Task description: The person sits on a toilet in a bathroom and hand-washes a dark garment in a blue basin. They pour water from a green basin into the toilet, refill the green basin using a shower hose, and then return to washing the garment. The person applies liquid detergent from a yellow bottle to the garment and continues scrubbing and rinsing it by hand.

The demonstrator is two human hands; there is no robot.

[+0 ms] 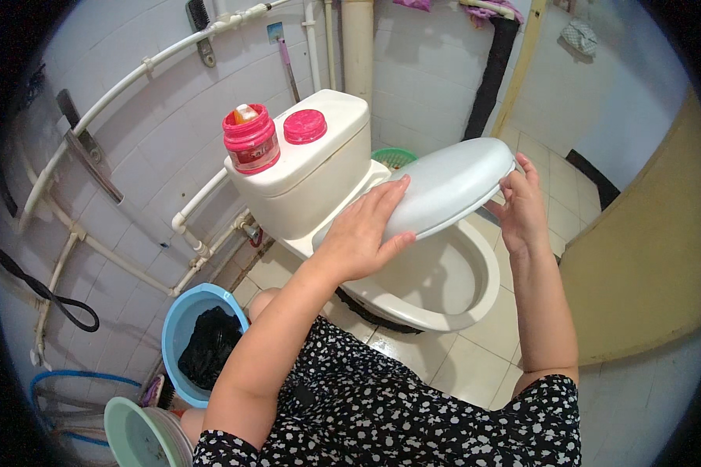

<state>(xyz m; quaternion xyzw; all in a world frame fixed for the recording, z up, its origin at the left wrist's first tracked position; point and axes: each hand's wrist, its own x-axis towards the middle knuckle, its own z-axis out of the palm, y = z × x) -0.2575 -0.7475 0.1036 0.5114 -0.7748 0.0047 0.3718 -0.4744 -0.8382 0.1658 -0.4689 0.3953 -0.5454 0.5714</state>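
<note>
A pale grey toilet lid (453,180) is tilted up over the white toilet bowl (484,289), partly raised off its rim. My right hand (524,204) grips the lid's right edge, with the thumb side on the near face and the fingers curled round the rim. Against the left part of the lid lies my left hand (364,232), fingers stretched out and thumb apart. Behind the lid stands the white cistern (343,123). On its top are a red open jar (251,149), with a white and orange item sticking out, and a round red screw cap (305,126).
A blue basin (181,311) with a black plastic bag (210,350) stands at the left, beside a pale green bucket (125,416). White pipes (144,68) run along the tiled wall. A green basket (393,154) sits behind the toilet. A yellowish door (639,280) stands at the right.
</note>
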